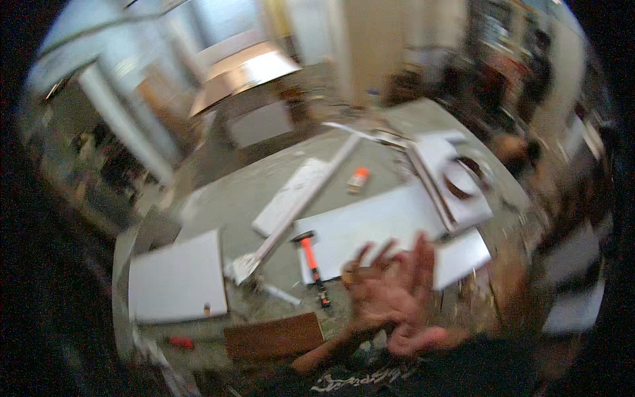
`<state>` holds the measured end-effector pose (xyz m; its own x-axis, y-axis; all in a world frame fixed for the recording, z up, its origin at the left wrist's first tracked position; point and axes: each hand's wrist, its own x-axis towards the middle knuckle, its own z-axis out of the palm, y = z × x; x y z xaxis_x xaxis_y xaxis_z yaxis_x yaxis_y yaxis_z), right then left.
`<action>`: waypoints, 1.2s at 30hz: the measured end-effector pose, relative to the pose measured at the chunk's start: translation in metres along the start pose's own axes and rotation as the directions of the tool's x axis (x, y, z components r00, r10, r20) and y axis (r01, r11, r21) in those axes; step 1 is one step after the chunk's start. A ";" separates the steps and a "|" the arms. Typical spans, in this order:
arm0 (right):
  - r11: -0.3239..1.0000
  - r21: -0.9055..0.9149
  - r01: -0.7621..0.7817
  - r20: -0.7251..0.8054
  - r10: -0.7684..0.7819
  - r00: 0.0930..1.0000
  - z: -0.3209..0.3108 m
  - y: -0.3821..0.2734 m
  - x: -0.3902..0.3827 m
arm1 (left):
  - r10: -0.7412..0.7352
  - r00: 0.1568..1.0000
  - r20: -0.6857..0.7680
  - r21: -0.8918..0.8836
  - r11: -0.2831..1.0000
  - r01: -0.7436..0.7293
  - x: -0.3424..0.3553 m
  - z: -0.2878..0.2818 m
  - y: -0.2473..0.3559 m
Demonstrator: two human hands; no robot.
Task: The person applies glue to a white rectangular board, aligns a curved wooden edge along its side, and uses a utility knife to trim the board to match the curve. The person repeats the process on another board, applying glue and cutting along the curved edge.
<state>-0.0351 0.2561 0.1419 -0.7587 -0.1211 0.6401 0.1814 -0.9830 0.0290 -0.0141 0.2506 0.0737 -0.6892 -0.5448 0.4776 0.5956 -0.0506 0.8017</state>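
Both my hands come together above the near right part of the worktable, blurred by motion. My left hand [370,294] has its fingers stretched out and spread. My right hand [417,317] overlaps it, also with fingers extended, and the contact between the palms is partly hidden. I see no object in either hand. Just left of them lies a hammer [312,268] with an orange and black handle. Beneath and beyond the hands a large white panel [367,215] lies flat.
The worktable [221,198] bears a white board [177,281] at left, a brown board [274,336] near me and a long pale strip [311,195]. Farther back are a small orange-topped container [358,180] and a dark brown ring-shaped roll [447,178]. A red object [180,342] lies near left.
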 end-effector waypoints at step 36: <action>0.572 -0.714 -0.404 -0.188 0.398 0.898 -0.047 -0.031 -0.010 | 0.288 0.948 0.136 -0.050 0.958 -0.284 -0.023 0.007 0.008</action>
<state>-0.0627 0.2809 0.0985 -0.7266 -0.5264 0.4415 -0.0365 -0.6121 -0.7899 0.0037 0.2683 0.0718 -0.5383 -0.4168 0.7325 0.7863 0.0644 0.6145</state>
